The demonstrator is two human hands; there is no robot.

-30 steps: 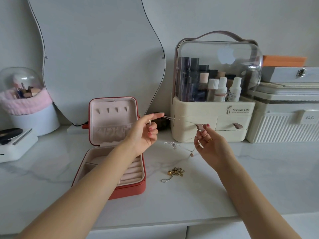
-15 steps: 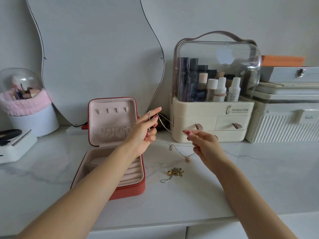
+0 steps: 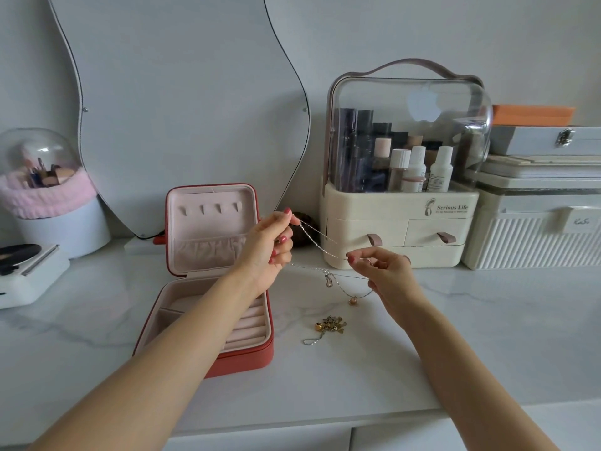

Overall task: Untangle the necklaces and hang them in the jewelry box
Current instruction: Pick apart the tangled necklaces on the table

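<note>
Left hand [image 3: 271, 247] and right hand [image 3: 385, 271] each pinch the thin silver chain necklaces [image 3: 320, 247], held up just right of the open red jewelry box [image 3: 208, 275]. Lid hooks [image 3: 211, 208] bare: nothing hung yet. Gold charm cluster [image 3: 328, 325] waits on the white marble counter [image 3: 487, 336].

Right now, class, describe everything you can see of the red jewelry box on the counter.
The red jewelry box is a small, squarish case with rounded corners and what looks like a leather-like shell. It stands open on the white marble counter, its lid upright before the mirror. Its lining is pale pink: four empty hooks in a row and a gathered pocket in the lid, ring rolls and compartments in the base. No necklace hangs in it. The left forearm crosses above the base.
</note>
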